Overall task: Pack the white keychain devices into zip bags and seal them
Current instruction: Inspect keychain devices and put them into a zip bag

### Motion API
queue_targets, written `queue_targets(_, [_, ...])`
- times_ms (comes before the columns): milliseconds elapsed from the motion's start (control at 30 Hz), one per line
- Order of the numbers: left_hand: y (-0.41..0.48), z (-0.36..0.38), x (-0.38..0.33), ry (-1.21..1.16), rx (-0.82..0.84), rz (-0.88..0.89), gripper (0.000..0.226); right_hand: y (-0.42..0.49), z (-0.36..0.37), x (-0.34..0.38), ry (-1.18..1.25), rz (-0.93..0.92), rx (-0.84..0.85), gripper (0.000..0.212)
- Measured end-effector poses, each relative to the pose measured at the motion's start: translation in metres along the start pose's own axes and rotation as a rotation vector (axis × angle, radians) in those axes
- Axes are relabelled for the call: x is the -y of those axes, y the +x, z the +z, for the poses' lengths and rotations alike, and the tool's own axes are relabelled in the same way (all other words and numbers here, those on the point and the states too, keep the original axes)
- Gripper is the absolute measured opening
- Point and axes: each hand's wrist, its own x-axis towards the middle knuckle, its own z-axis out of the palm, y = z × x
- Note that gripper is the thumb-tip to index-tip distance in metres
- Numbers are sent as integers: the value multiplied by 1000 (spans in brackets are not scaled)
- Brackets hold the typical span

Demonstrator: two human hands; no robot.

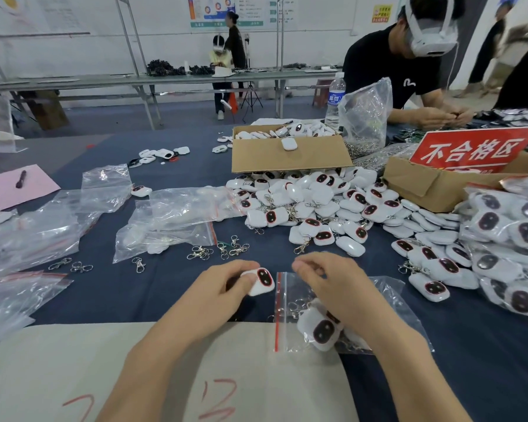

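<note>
**A:** Where's the device?

**B:** In the left hand (223, 284). Thumb and curled fingers pinch one white keychain device (262, 281) by its left side, with the dark oval face up and tilted, over the blue cloth (119, 293).

**A:** And the other grip?

**B:** The right hand (329, 281) lies over the zip bag (390, 300). Its thumb and forefinger are pressed together on the film at the far end of the mouth. How far the mouth gapes, I cannot tell.

**A:** How do the two stand?

**B:** The held device sits just left of the bag's red seal strip (277, 312), near it but apart. The strip runs straight toward the person from the right pinch, and its near end lies on the beige sheet (195, 354).

**A:** What's inside?

**B:** Several bagged devices (320, 330) by the right wrist, with key rings (293, 309) just behind the strip.

**A:** Room around the grips?

**B:** Left of the left hand is open cloth, well apart from the empty zip bags (171, 220). Beyond both sets of fingertips comes a narrow band of cloth, then loose metal clasps (223, 249) and the near edge of the loose device pile (317, 202). Right of the right hand is the bag's closed end, then a gap of cloth before the stacked packed bags (506, 239). Toward the person, the beige sheet's far edge passes under both forearms.

**A:** Farther off?

**B:** A cardboard box (290, 156) of devices behind the pile.
</note>
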Motion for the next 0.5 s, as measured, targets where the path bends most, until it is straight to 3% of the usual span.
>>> queue_targets(67, [0,0,0,22,37,-9,25,1,1,-1,-98,-9,88,35])
queue_targets(233, [0,9,-4,63,112,-26,26,2,2,0,-158,-11,114,31])
queue_targets(433, [2,35,-23,-180,-23,-92,2,2,5,-2,-87,-47,93,32])
queue_targets(500, [2,42,-31,-246,-41,-123,11,3,6,-2,-75,-53,92,35])
